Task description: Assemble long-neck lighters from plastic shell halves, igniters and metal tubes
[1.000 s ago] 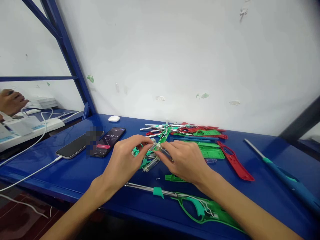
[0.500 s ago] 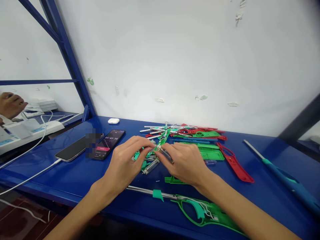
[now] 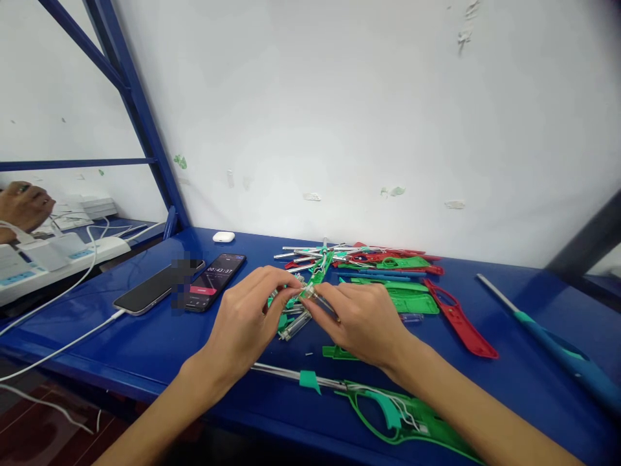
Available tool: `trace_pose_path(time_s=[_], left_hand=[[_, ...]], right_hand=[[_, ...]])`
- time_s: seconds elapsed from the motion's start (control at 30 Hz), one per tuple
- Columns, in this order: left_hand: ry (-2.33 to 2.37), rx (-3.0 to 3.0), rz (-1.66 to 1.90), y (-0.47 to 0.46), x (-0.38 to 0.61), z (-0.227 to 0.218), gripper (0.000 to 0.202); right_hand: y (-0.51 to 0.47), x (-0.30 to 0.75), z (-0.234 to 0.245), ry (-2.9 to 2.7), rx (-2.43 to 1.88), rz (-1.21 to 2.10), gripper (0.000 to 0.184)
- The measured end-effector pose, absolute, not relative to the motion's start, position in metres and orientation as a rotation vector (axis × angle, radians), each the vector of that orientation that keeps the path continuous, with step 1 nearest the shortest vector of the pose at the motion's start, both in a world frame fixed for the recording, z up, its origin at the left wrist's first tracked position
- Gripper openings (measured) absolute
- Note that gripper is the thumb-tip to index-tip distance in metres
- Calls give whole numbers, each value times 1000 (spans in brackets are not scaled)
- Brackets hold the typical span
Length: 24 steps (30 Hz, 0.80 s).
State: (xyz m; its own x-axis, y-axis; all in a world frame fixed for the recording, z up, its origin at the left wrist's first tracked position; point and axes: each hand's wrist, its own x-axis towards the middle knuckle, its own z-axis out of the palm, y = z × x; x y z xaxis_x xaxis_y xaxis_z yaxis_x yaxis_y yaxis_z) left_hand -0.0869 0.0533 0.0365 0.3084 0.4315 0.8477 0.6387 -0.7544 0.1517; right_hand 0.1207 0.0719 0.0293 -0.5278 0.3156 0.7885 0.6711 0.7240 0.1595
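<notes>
Over the middle of the blue table, my left hand (image 3: 253,314) and my right hand (image 3: 365,318) meet fingertip to fingertip. My right thumb and fingers pinch a clear lighter fuel tank (image 3: 309,293) by its body. At the tank's end my left thumb and forefinger are pressed together; what lies between them is too small to make out. Beneath and behind them lies a pile of loose tanks (image 3: 295,325) and teal trigger pieces. Closer to me, an opened green lighter (image 3: 412,421) shows its white wires, metal rod and a teal piece (image 3: 309,380).
Green and red casing halves (image 3: 458,320) and metal rods lie at the back. On the right is a whole blue lighter (image 3: 557,343). Two phones (image 3: 150,291) and a white earbud case (image 3: 224,237) lie left. Another person's hand (image 3: 26,207) is beyond a power strip (image 3: 97,259).
The view has shifted slightly, so everything sits a little further right and lower. Both hands stay together at the fuel tank, with only small finger movement.
</notes>
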Motion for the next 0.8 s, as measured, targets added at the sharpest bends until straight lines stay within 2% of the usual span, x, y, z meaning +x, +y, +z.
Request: trace_pose_path(time_s=[0.27,0.8], left_hand=[[-1028,-2398,-1314,53,-88,33,4],[-954,-2352,-1395,49,-84,36,10]], right_hand=[[70,121,32,-2151,-727,-547,37],[69,122,32,-2155,-771,-504,35]])
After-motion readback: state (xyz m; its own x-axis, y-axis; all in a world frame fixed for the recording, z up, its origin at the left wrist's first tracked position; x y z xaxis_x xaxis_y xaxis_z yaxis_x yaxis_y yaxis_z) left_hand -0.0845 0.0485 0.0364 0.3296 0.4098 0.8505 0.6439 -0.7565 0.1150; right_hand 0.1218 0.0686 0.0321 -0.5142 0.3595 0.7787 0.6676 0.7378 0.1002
